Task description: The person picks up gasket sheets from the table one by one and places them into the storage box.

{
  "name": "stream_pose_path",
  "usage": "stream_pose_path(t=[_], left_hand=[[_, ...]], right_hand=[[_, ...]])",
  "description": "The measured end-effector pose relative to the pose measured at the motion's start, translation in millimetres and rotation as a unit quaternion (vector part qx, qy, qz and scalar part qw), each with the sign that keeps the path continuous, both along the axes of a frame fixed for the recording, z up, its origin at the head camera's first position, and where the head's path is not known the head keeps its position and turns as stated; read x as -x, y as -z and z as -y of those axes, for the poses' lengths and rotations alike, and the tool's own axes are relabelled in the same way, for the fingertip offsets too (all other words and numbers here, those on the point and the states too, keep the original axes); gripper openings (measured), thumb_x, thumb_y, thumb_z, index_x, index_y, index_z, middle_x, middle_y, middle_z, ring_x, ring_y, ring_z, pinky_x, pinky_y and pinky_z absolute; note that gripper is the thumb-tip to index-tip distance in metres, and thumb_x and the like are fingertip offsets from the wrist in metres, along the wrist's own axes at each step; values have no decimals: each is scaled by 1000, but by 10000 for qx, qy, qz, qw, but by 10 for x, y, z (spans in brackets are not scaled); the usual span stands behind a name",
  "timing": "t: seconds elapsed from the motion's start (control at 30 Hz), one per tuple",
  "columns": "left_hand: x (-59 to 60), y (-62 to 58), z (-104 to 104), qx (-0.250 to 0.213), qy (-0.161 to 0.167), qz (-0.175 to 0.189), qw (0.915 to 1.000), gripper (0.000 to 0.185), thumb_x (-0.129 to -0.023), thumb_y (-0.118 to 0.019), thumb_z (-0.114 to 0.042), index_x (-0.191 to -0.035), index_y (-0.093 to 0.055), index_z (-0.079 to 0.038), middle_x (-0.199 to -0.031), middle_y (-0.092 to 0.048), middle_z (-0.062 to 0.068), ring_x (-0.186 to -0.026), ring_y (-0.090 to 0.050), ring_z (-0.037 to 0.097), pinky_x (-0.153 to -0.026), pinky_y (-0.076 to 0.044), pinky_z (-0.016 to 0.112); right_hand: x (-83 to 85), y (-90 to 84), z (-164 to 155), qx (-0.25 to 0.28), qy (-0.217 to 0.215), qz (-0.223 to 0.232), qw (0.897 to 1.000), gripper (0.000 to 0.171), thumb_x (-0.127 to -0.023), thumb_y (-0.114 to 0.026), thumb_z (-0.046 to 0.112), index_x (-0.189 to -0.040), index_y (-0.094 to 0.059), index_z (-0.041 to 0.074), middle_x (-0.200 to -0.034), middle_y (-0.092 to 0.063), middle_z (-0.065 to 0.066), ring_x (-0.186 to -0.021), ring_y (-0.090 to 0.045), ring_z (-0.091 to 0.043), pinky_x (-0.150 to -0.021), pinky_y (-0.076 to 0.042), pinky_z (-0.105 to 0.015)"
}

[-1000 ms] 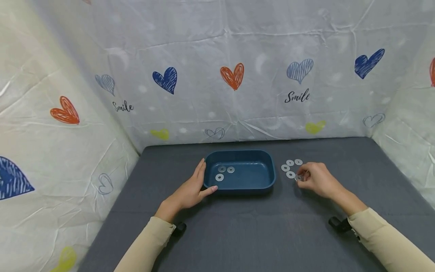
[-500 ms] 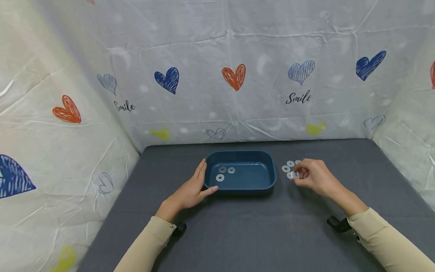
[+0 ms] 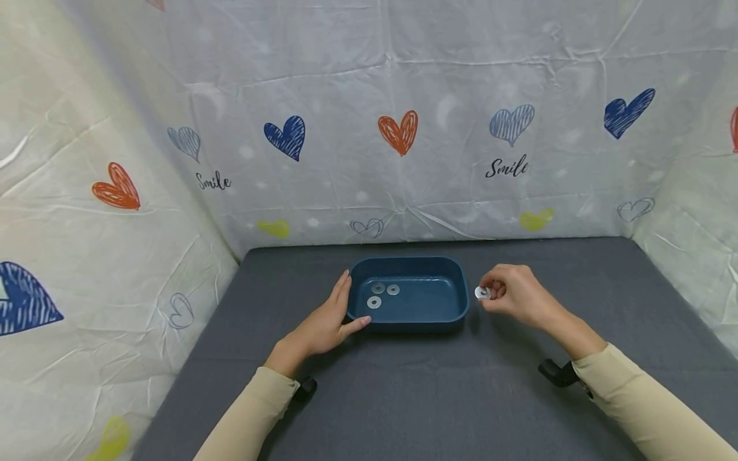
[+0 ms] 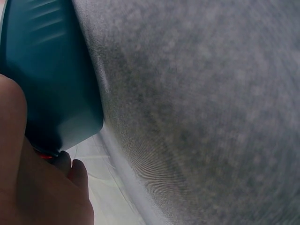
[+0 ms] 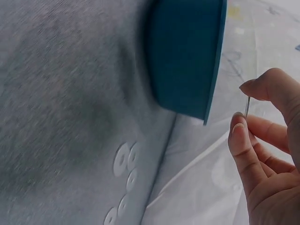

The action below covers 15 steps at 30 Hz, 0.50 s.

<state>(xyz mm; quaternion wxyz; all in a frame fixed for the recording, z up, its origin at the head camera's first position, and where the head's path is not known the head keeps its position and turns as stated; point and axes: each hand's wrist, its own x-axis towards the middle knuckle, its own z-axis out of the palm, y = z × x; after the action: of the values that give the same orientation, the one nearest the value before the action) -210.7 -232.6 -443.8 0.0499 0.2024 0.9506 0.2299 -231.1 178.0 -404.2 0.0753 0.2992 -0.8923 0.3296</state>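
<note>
Beige sleeves [image 3: 648, 400], black wrist devices [image 3: 558, 374]

You have one tray [image 3: 429, 306], one worktop [image 3: 403, 403] and two hands [image 3: 321, 323]; nine washers [image 3: 378, 303]: three in the tray, five on the worktop, one in your right hand [image 3: 517, 292].

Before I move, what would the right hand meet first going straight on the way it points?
Most likely the nearer side of the blue tray, with the pinched washer ahead of the right hand. Height is unclear: from the right wrist view, the washer might clear the tray.
</note>
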Motion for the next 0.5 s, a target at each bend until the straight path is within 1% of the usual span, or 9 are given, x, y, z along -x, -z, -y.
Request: stream_pose_path(t=[0.2, 0.37, 0.5], left_hand=[[-7, -15, -4, -23, -4, 79, 10000, 105, -100, -51, -64, -163, 5, -3, -171, 12, 13, -156, -14, 34, -120, -27, 53], [-1, -5, 2, -24, 4, 54, 10000, 105, -100, -50, -66, -163, 5, -3, -171, 12, 12, -156, -13, 34, -120, -27, 52], [3, 2, 7, -31, 12, 32, 10000, 106, -99, -50, -67, -163, 4, -2, -171, 12, 12, -156, -14, 34, -120, -27, 52]], right_hand=[[33, -35, 156, 5, -151, -84, 9999, 16, -83, -82, 4, -98, -76, 2, -88, -66, -2, -72, -60, -9, -66, -55, -28], [80, -44, 294, 5, -283, -145, 9995, 15, -84, -82, 6, -98, -76, 4, -86, -65, -1, -72, -59, -8, -66, -54, -29], [125, -25, 408, 70, -440, -237, 9987, 14, -84, -81, 5, -97, -76, 3, -84, -65, -1, -70, -59, -8, -67, -55, -30]])
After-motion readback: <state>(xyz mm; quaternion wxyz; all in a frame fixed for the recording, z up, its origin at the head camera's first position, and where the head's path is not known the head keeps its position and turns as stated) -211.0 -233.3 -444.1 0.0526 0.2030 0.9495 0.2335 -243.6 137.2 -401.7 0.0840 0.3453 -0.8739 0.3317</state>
